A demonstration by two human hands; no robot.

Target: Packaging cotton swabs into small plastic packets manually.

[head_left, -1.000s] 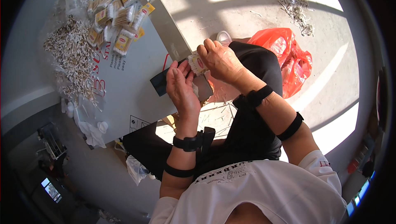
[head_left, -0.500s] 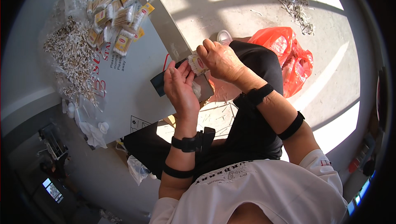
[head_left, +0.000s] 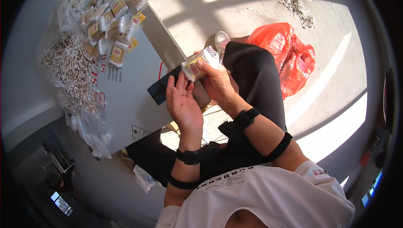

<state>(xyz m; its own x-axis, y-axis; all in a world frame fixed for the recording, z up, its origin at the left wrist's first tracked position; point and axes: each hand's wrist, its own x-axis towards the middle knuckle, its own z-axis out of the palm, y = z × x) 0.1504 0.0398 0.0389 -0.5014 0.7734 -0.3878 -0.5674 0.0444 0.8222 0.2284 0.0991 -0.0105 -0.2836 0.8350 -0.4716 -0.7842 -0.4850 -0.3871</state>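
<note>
My right hand (head_left: 218, 81) grips a clear pack of cotton swabs (head_left: 195, 69), its thumb lying across the top. A yellow label with a red oval faces up, and crinkled wrapper sticks out at the pack's far end. My left hand (head_left: 184, 106) is palm up with its fingers stretched out and holds nothing. Its fingertips are close to the near left end of the pack; whether they touch it I cannot tell. Several filled swab packs (head_left: 118, 53) lie heaped on the white printed board to the left, beside a large pile of loose cotton swabs (head_left: 69, 66).
A dark flat piece (head_left: 158, 92) lies at the board's (head_left: 126, 102) right edge, by my left hand. On the floor to the right sits a red plastic bag (head_left: 294, 66). Scraps (head_left: 296, 5) lie farther off. Crumpled white plastic (head_left: 97, 143) hangs over the board's near edge.
My right hand has turned over and drawn slightly nearer, so the pack now shows its label and wrapper end. My left hand stays open, a little lower. The whole view has shifted slightly.
</note>
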